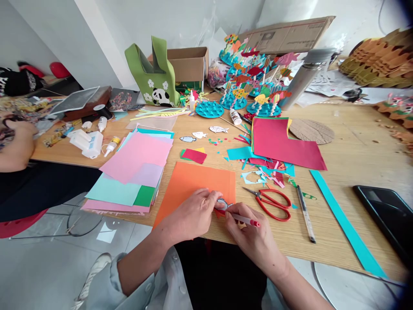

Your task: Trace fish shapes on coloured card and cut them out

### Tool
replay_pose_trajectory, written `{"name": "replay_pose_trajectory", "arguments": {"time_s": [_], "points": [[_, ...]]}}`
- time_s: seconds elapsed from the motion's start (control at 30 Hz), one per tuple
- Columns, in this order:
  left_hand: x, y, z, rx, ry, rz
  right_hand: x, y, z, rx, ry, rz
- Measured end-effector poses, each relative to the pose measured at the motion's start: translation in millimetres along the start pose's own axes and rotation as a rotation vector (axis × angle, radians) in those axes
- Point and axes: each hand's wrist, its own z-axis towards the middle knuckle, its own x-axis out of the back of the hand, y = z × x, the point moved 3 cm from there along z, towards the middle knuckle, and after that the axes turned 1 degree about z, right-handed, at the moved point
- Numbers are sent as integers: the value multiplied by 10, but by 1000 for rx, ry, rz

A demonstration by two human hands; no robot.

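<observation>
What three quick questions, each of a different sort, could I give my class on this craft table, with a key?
1. What does the right hand hold? A) a glue bottle B) a red pen C) a phone
2. True or false: the scissors lie between the orange sheet and the clear-barrelled pen.
3. How many fish cutouts lie flat on the table just beyond the orange sheet?

Key: 1. B; 2. True; 3. Three.

Nothing legible: print on long brown cardboard (pixel 287 36), label on tipped white bottle (pixel 235 116) too small or blurred.
</observation>
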Motion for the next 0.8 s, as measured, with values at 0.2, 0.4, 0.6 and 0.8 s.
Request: {"name": "replay_pose_trajectory", "arguments": {"time_s": [0.2, 0.4, 0.6, 0.8], "points": [[29, 16, 1, 2, 1, 19, 33, 33, 82, -55, -62, 36], [22, 11, -6, 39, -13, 30, 80, -27, 165, 7, -120, -38], [13, 5, -17, 30, -7, 59, 87, -33, 158, 12, -119, -46], [9, 8, -7, 18, -11, 82, 84, 1, 150, -6, -121, -27]]}}
